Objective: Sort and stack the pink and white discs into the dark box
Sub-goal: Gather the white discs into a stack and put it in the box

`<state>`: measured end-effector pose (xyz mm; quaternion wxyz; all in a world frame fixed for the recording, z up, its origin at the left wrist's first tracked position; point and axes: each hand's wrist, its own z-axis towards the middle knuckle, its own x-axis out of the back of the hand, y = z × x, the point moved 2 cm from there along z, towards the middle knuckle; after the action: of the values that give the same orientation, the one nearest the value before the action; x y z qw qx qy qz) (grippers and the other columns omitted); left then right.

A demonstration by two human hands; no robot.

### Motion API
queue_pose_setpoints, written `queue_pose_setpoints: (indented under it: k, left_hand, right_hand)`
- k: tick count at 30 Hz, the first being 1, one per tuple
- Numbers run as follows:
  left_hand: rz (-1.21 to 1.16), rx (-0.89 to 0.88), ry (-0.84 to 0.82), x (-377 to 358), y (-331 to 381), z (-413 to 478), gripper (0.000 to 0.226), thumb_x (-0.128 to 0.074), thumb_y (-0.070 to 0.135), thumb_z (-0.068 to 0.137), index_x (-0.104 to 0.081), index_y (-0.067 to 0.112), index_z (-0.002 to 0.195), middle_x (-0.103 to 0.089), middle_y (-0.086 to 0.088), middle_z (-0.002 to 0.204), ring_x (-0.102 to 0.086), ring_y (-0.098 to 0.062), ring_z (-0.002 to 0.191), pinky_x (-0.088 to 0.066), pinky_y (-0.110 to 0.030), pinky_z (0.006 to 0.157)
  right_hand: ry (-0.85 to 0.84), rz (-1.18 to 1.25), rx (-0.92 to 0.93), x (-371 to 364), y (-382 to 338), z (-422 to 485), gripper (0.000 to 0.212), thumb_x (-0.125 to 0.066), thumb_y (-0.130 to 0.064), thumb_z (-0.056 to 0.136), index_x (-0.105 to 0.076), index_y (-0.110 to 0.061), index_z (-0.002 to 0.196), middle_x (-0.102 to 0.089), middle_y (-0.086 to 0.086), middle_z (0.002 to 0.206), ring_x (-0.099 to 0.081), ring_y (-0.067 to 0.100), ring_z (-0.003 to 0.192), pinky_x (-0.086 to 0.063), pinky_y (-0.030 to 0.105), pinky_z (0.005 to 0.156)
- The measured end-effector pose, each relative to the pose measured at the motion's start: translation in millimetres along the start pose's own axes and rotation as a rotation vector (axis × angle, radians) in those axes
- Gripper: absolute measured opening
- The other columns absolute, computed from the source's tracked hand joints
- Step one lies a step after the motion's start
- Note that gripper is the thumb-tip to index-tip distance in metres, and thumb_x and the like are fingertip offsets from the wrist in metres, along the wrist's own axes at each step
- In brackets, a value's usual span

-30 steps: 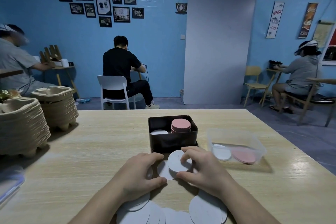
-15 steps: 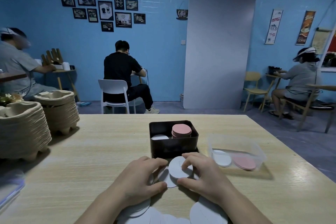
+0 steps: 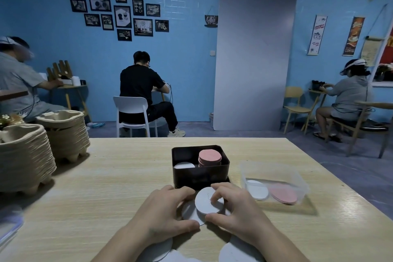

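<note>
Midway: whites barely begun.
Right hand (image 3: 236, 212) pinches a thin white round disc (image 3: 207, 201); left hand (image 3: 161, 212) seemingly grips another disc (image 3: 190, 212), before the dark rectangular box (image 3: 200, 177).

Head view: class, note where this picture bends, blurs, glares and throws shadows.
Head view: wide-angle bending tilts the grey panel and bows the room's edges; the person at the left edge is blurred; the left hand, right hand and white disc are sharp; a pale sheen lies on the table right of the tub; tray stacks cast soft shadows.
</note>
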<state>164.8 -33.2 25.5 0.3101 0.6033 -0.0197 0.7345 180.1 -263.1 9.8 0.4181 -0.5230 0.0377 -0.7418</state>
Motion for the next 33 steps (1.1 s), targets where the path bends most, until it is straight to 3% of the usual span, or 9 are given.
queue_pose_setpoints:
  k: [8,16,20,29,33]
  left_hand:
    - [-0.117,-0.014,0.016,-5,-9,3,0.066,-0.075,0.061,0.068,-0.051,0.044,0.127,-0.058,0.024,0.106,-0.054,0.004,0.102,-0.048,-0.022,0.09]
    - [-0.202,0.001,0.202,6,-31,-14,0.046,-0.082,0.043,0.068,-0.062,0.034,0.109,-0.065,0.021,0.1,-0.064,-0.005,0.096,-0.055,-0.022,0.074]
    - [-0.226,-0.031,0.254,5,-24,-15,0.048,-0.082,0.039,0.07,-0.062,0.032,0.113,-0.062,0.024,0.104,-0.061,-0.005,0.1,-0.058,-0.023,0.067]
    - [-0.13,-0.157,0.212,1,3,-7,0.054,-0.074,0.053,0.077,-0.059,0.03,0.123,-0.06,0.023,0.107,-0.055,0.003,0.102,-0.047,-0.021,0.087]
    - [-0.138,-0.16,0.198,-3,4,-7,0.057,-0.073,0.057,0.078,-0.057,0.034,0.128,-0.056,0.028,0.112,-0.051,0.007,0.107,-0.044,-0.016,0.09]
  right_hand:
    - [0.009,0.014,-0.018,2,1,-1,0.035,-0.08,-0.055,0.068,-0.061,-0.03,0.085,-0.06,-0.016,0.131,-0.047,-0.009,0.128,-0.044,0.024,0.1]
    - [0.027,0.059,-0.06,4,1,-2,0.032,-0.079,-0.052,0.07,-0.061,-0.031,0.086,-0.057,-0.018,0.131,-0.041,-0.012,0.132,-0.049,0.029,0.098]
    - [0.018,0.013,-0.039,4,0,-2,0.034,-0.078,-0.056,0.07,-0.061,-0.032,0.086,-0.057,-0.018,0.132,-0.044,-0.01,0.13,-0.043,0.024,0.102]
    - [-0.085,0.04,0.116,-3,-12,0,0.04,-0.082,-0.048,0.077,-0.061,-0.035,0.109,-0.055,-0.019,0.138,-0.043,-0.009,0.132,-0.041,0.017,0.102]
    - [-0.091,0.031,0.142,-4,-12,1,0.031,-0.079,-0.05,0.079,-0.063,-0.034,0.101,-0.054,-0.016,0.142,-0.043,-0.008,0.133,-0.041,0.023,0.105]
